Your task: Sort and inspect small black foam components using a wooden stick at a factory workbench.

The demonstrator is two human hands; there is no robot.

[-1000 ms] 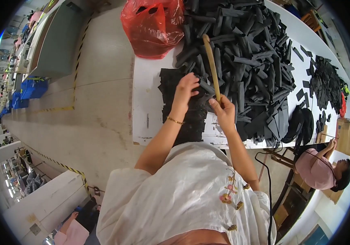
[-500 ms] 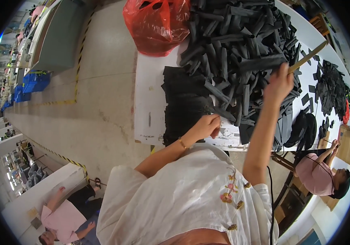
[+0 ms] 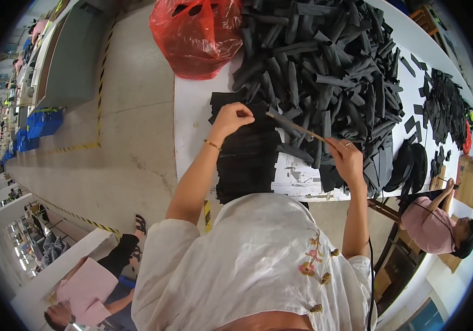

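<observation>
My right hand (image 3: pixel 348 160) grips a thin wooden stick (image 3: pixel 308 132), held slanting up to the left over the near edge of a heap of black tube-like pieces (image 3: pixel 325 83). The stick's far tip ends close to my left hand (image 3: pixel 233 119), a small gap apart. My left hand has its thumb and fingertips pressed together; whatever they may hold is too small to make out. Below it lies a neat stack of flat black pieces (image 3: pixel 247 160), layered in an overlapping row toward the table's near edge.
A red plastic bag (image 3: pixel 198 41) sits at the table's far left corner. More black scraps (image 3: pixel 445 110) lie on the white table (image 3: pixel 192 132) to the right. Two people in pink (image 3: pixel 90 287) are nearby, one at lower left, one at right. A dark cord hangs by my right arm.
My right hand has come back from the heap toward me, and the stick has swung from pointing right to pointing left. My left hand has moved forward over the flat stack.
</observation>
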